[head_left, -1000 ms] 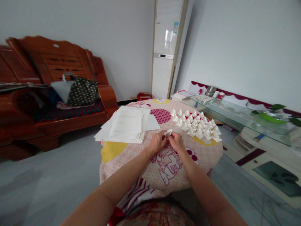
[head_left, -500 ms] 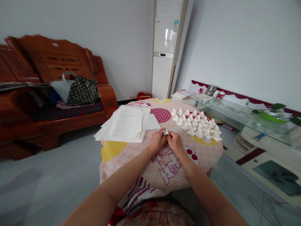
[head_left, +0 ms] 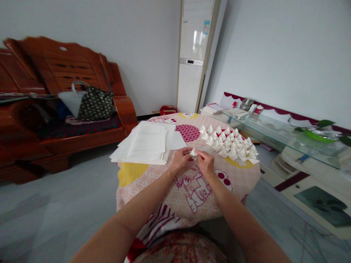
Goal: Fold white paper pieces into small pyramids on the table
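Between my hands, over the middle of the cloth-covered table, is a small folded white paper piece with a pointed top. My left hand pinches its left side, and my right hand has its fingers closed on its right side. To the right stand several similar folded paper pieces, grouped in rows with their points up. On the left lies a loose stack of white paper sheets, the top ones faintly printed.
A carved wooden sofa with a patterned bag stands at the left. Along the right runs a glass-topped cabinet bearing papers, metal tins and a green dish. A tall white air conditioner stands in the corner.
My fingers have spread apart a little, and the paper piece shows more between them, its pointed shape now plainer. The view has shifted very slightly.
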Demonstrator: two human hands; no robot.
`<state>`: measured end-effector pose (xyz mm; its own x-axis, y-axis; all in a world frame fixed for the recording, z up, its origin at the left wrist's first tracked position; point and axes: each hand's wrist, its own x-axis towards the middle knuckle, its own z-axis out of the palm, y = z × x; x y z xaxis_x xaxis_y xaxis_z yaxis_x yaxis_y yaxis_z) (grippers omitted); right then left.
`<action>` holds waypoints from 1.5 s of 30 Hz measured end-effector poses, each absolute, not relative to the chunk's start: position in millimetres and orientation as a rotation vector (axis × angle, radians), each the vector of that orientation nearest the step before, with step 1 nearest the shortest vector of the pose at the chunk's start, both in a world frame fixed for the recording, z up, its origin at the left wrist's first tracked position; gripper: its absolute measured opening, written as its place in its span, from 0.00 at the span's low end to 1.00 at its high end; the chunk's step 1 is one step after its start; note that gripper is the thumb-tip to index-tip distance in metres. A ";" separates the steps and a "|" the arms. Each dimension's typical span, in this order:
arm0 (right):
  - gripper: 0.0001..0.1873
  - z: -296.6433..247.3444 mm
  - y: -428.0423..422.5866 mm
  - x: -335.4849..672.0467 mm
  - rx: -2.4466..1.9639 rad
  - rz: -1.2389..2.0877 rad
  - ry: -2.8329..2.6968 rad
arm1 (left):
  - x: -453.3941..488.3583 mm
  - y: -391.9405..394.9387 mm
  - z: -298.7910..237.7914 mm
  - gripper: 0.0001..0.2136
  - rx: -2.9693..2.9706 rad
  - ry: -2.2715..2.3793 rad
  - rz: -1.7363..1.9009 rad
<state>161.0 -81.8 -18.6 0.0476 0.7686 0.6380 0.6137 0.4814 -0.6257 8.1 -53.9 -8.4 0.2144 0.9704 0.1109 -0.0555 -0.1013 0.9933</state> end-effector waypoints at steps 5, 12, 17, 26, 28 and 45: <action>0.22 -18.0 -82.9 162.0 -1.181 0.140 -1.697 | 2.8 -53.4 -5.7 0.17 1.112 0.859 1.164; 0.22 -17.3 -84.4 158.2 -1.115 0.099 -1.784 | 0.6 -54.3 -4.5 0.27 1.093 0.835 1.100; 0.21 -14.9 -86.3 157.1 -1.100 0.170 -1.764 | 1.8 -49.9 -8.4 0.24 1.078 0.852 1.081; 0.19 -13.7 -83.0 154.5 -1.135 1.103 -1.264 | 0.1 -45.1 -12.2 0.16 1.159 0.965 1.221; 0.21 -12.8 -83.9 154.7 -1.091 1.254 -1.212 | -0.3 -45.6 -11.0 0.14 1.189 0.984 1.225; 0.21 -9.4 -88.5 161.4 -1.182 1.352 -1.251 | 0.4 -50.0 -7.1 0.12 1.192 0.946 1.090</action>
